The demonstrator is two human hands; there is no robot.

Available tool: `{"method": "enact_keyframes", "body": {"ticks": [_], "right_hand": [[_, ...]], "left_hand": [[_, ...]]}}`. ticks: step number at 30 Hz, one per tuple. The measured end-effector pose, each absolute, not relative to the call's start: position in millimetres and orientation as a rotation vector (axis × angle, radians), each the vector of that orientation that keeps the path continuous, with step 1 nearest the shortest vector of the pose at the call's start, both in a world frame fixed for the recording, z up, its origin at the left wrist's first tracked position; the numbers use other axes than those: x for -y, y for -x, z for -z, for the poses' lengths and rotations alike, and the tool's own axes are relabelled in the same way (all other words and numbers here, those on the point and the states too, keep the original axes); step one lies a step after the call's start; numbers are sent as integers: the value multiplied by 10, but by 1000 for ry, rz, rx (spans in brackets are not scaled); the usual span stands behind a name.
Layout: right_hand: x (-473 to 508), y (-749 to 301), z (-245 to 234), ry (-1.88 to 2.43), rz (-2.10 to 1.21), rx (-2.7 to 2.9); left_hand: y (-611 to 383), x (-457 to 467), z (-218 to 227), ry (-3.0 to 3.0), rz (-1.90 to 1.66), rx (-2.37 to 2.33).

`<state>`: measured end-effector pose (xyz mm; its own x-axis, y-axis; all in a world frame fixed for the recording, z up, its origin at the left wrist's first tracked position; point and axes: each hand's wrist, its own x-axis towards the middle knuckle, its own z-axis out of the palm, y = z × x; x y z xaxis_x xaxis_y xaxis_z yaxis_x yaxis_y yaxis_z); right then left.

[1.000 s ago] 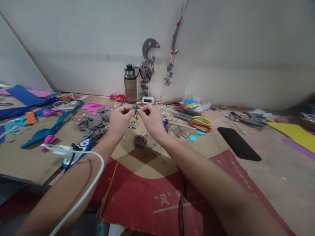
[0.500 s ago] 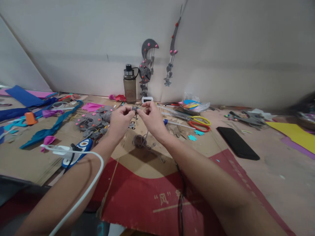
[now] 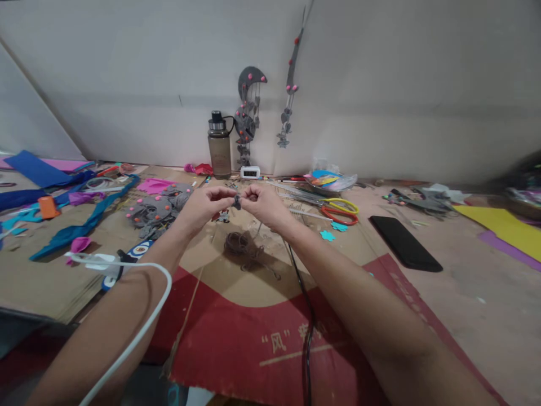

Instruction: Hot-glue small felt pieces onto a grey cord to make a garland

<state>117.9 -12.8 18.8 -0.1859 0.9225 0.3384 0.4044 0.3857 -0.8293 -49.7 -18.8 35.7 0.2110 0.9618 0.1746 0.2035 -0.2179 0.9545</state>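
Observation:
My left hand (image 3: 203, 207) and my right hand (image 3: 266, 206) meet above the cardboard (image 3: 236, 293), fingers pinched together on a small grey felt piece (image 3: 237, 202) held between them. A thin thread runs down from it to a tangle of grey-brown thread (image 3: 240, 243) lying on the cardboard just below my hands. A heap of grey felt cut-outs with pink dots (image 3: 156, 210) lies to the left of my left hand.
A water bottle (image 3: 218, 145) and a small white clock (image 3: 249, 172) stand by the wall, under grey felt hangings (image 3: 247, 107). Scissors (image 3: 340, 211) and a black phone (image 3: 404, 244) lie at right. Blue and pink strips (image 3: 84, 220) and a white cable (image 3: 139, 316) are at left.
My hands have dropped slightly and drawn closer together on the felt piece. The view has shifted a little to the right.

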Motion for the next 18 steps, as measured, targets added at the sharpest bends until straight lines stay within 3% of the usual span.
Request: {"method": "enact_keyframes", "body": {"ticks": [8,18], "right_hand": [[214,-1115,-227,1178,-433,1934],[275,-1067,-173,1164,-522,1926]], "left_hand": [[448,226,-406,-1970,-1070,-1333],[642,46,-238,-1845,-1399,-1455]]}}
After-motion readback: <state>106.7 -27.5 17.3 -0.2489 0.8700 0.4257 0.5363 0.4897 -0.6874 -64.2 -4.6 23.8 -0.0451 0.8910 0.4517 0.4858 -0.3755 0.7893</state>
